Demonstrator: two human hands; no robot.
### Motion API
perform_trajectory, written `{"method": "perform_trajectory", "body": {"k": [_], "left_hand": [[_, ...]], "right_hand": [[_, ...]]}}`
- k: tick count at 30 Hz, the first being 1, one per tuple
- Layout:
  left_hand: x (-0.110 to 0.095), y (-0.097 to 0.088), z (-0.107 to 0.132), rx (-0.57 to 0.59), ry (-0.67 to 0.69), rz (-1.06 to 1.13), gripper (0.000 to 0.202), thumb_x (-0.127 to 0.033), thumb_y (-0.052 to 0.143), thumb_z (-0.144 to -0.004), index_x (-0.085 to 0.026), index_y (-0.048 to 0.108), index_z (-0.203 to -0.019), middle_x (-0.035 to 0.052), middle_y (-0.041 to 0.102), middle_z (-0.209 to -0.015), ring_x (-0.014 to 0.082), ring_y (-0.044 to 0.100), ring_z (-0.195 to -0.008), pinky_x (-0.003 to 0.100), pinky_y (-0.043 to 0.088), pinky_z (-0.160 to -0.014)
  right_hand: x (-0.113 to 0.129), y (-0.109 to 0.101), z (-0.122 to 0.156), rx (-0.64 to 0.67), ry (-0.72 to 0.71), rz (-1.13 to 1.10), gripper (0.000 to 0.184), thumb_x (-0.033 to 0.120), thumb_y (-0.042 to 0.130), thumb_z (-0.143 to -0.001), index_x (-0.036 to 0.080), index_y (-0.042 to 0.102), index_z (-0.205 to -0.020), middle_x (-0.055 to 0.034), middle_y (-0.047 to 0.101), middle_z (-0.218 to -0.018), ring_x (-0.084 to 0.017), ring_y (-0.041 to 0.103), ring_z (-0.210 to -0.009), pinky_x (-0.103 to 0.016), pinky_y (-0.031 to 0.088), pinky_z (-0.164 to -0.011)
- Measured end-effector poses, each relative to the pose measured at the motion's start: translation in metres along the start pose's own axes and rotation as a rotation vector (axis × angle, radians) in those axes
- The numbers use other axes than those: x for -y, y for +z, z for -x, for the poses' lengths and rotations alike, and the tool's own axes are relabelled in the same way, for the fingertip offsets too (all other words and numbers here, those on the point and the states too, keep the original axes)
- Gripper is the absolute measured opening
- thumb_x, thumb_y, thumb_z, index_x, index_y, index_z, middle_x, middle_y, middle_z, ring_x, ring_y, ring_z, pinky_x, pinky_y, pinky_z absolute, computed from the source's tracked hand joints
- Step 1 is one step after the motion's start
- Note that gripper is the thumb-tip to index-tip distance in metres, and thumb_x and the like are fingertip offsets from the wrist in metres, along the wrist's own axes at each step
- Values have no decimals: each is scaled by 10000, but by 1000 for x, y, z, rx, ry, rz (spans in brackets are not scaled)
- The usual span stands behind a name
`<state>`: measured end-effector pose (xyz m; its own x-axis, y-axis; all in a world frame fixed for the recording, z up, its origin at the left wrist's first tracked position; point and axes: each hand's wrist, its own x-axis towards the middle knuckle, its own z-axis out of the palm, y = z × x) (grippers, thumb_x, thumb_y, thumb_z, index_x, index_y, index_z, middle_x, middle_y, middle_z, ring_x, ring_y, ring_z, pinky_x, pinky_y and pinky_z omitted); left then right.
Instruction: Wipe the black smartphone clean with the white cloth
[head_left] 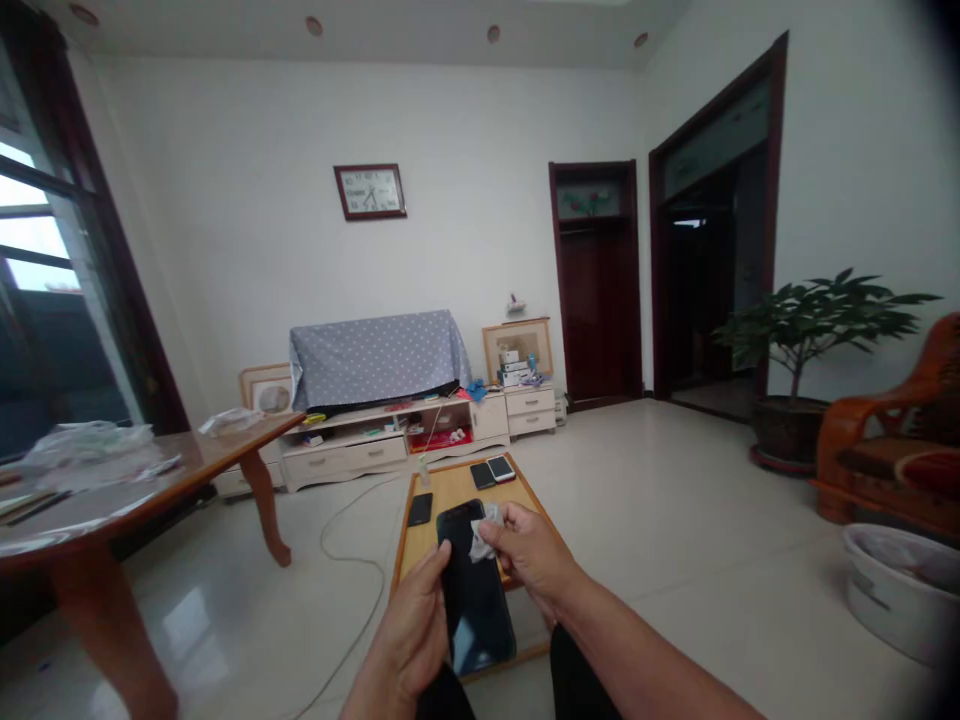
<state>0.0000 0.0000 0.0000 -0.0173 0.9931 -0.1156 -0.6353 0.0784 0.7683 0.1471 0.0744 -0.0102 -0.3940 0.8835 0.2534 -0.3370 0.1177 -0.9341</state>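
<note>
I hold the large phone above the near end of the surface, my left hand clamped along its side, thumb on the edge, probably to steady the glossy slab with its screen towards me. Close by, my right hand pinches a crumpled white tissue against the upper glass, likely bunched small for control. The surface beyond is pale yellow, with orange-brown edging. On it lie flat, rounded rectangles: a black phone at left, and a dark phone beside a white-framed phone at the far end, perhaps set there to leave me room.
</note>
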Motion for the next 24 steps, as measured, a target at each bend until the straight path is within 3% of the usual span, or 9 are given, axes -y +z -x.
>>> {"method": "perform_trajectory", "body": {"k": [4,7,10,13,16,18,20,22,24], "left_hand": [[-8,-7,3,175,15,-64,321,-220,682,-888,-112,667,-1190,152,753,-1136,273,722,-1016,392,547,-942],[-5,-18,0,135,-7,-112,225,-222,694,-881,-111,679,-1077,142,769,-1043,226,740,-849,341,570,-826],[-1,-28,-5,104,-31,-155,207,-242,698,-880,-116,655,-1039,137,766,-994,223,736,-806,327,568,-760],[-1,-33,-5,98,-16,-173,203,-242,704,-877,-126,638,-1030,116,757,-956,207,726,-811,306,556,-752],[-5,-33,-1,89,4,-155,184,-239,713,-871,-143,641,-1011,57,734,-860,153,697,-741,266,537,-739],[-7,-32,1,89,5,-157,168,-247,716,-870,-153,647,-991,19,705,-789,123,667,-681,242,522,-709],[-8,-31,2,91,4,-178,152,-262,724,-863,-165,647,-950,-4,687,-758,106,644,-651,221,501,-667],[-6,-31,3,96,7,-206,155,-278,735,-854,-176,644,-928,-2,700,-792,115,655,-687,219,492,-661],[-5,-31,3,108,12,-219,166,-292,733,-855,-178,650,-945,28,732,-887,141,684,-773,239,504,-707]], "right_hand": [[-6,-5,-9,-66,-33,122,379,515,703,-833,181,573,-954,35,585,-704,-91,429,-517,-209,301,-479],[-10,-6,-6,-167,-122,229,280,423,723,-823,197,584,-914,27,575,-733,-136,501,-630,-243,385,-569],[-10,-5,8,-265,-369,595,127,310,672,-864,205,620,-817,-9,583,-819,-174,541,-766,-288,432,-696],[-10,-2,33,-159,-575,910,105,220,575,-930,213,680,-930,-52,621,-922,-205,578,-855,-330,459,-772],[-13,5,61,9,-673,1040,248,189,563,-955,235,673,-1173,-89,663,-1057,-239,593,-963,-374,472,-846],[-15,10,72,68,-701,1077,264,186,574,-957,251,675,-1192,-88,678,-1085,-243,595,-978,-383,469,-859],[-17,13,73,52,-669,1083,171,182,587,-945,250,710,-1042,-68,683,-994,-232,600,-924,-368,464,-815],[-17,14,62,-51,-579,1053,76,187,633,-901,234,692,-905,-45,659,-891,-222,596,-861,-346,455,-760],[-16,13,46,-191,-483,984,64,206,674,-854,224,666,-914,-31,638,-875,-214,594,-835,-330,458,-738]]}}
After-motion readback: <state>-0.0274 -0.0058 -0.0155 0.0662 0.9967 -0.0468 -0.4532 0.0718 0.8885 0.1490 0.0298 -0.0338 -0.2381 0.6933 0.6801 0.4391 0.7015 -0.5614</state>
